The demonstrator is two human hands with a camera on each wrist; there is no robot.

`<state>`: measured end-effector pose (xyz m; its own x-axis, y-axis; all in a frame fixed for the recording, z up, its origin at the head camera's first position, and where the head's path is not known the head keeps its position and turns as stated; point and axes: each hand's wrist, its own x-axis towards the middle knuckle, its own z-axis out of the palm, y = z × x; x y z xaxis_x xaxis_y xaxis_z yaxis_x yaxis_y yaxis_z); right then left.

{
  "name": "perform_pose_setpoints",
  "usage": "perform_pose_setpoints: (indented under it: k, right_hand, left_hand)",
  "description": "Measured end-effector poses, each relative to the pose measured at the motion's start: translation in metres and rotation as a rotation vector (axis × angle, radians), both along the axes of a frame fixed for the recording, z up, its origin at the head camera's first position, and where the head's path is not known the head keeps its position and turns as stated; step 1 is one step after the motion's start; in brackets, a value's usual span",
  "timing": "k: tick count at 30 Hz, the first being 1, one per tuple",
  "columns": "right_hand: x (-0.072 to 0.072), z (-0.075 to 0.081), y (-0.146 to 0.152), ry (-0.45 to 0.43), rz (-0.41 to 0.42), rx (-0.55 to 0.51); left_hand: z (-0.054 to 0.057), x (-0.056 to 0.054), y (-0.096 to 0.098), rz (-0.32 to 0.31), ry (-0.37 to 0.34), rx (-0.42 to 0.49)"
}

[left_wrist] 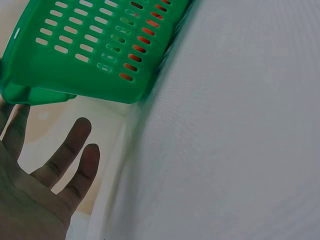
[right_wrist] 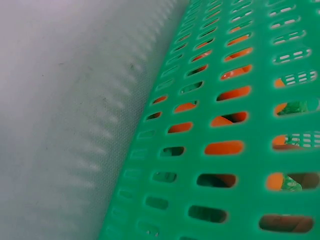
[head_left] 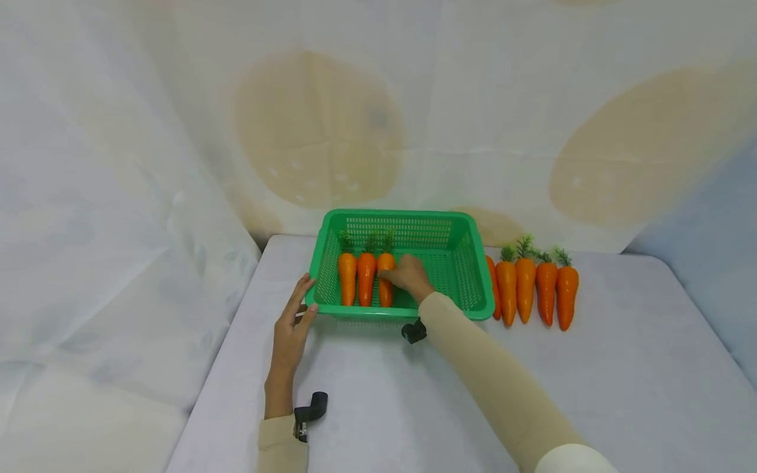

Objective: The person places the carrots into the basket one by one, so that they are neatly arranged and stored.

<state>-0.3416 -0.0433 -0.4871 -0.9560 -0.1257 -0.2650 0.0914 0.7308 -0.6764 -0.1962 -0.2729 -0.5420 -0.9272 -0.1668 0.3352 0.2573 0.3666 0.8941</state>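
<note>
A green plastic basket (head_left: 402,315) stands on the table with three orange carrots with green tops lying side by side in its left half. My right hand (head_left: 409,274) reaches in over the front rim and holds the rightmost of these carrots (head_left: 386,295), fingers around its middle. In the right wrist view the basket wall (right_wrist: 220,165) hides most of that hand; orange shows through its slots. At the basket's left front corner my left hand (head_left: 292,332) touches the rim with thumb and fingertips, its fingers spread and fairly straight. Two of its fingers (left_wrist: 75,145) stand off the basket in the left wrist view.
Several more carrots (head_left: 525,289) lie in a row on the table just right of the basket, tops pointing away. The leftmost one (head_left: 493,289) is partly hidden by the rim. A pale patterned cloth (head_left: 449,118) hangs behind the table (head_left: 378,407).
</note>
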Motion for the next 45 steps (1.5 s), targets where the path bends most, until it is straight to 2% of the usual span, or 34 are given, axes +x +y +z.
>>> perform_pose_setpoints:
  k: [4, 10, 12, 14, 19, 21, 25, 32, 38, 45]
  right_hand:
    - [0.001, 0.002, 0.002, 0.006, 0.020, 0.005]
    - [0.007, 0.007, 0.012, 0.035, 0.054, 0.000]
    - [0.011, 0.011, 0.018, 0.056, 0.062, -0.010]
    - [0.015, 0.016, 0.024, 0.065, 0.068, -0.029]
    - [0.023, 0.030, 0.042, 0.093, 0.083, -0.079]
    - [0.027, 0.036, 0.050, 0.115, 0.096, -0.088]
    - [0.035, 0.044, 0.068, 0.148, 0.122, -0.128]
    - [0.044, 0.054, 0.101, 0.212, 0.149, -0.207]
    - [0.051, 0.056, 0.129, 0.241, 0.147, -0.243]
    - [0.057, 0.056, 0.158, 0.343, 0.127, -0.267]
  left_hand:
    - [-0.006, -0.003, -0.003, 0.009, 0.009, -0.021]
    - [-0.007, -0.002, -0.003, 0.011, -0.008, -0.034]
    - [-0.007, -0.001, -0.003, 0.010, 0.000, -0.035]
    - [0.002, 0.003, 0.000, 0.007, -0.004, -0.019]
    - [0.001, 0.002, -0.001, 0.002, -0.010, -0.013]
    - [-0.007, -0.001, -0.004, 0.008, -0.005, -0.031]
    - [0.000, 0.002, -0.001, 0.005, -0.013, -0.027]
    - [0.026, 0.014, 0.010, -0.003, -0.004, -0.030]
    - [0.029, 0.016, 0.012, -0.003, -0.020, -0.043]
    - [0.030, 0.017, 0.012, -0.007, -0.025, -0.037]
